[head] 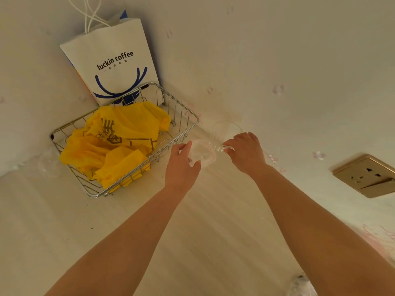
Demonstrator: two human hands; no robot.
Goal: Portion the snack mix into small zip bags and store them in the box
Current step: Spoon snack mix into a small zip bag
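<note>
One head-worn wide-angle view looks steeply down and forward into a wall corner, forearms reaching up from six o'clock, wire basket [119, 144] near at ten o'clock, wall socket [366, 175] at three.

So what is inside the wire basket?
The wire basket holds crumpled yellow plastic bags with dark print. They cover most of its floor, so anything lying beneath them cannot be seen.

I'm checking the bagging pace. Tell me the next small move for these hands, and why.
Probably pull the small zip bag open at its red-lined top. Both the left hand and the right hand already pinch it beside the wire basket, and no snack mix shows inside it yet.
</note>
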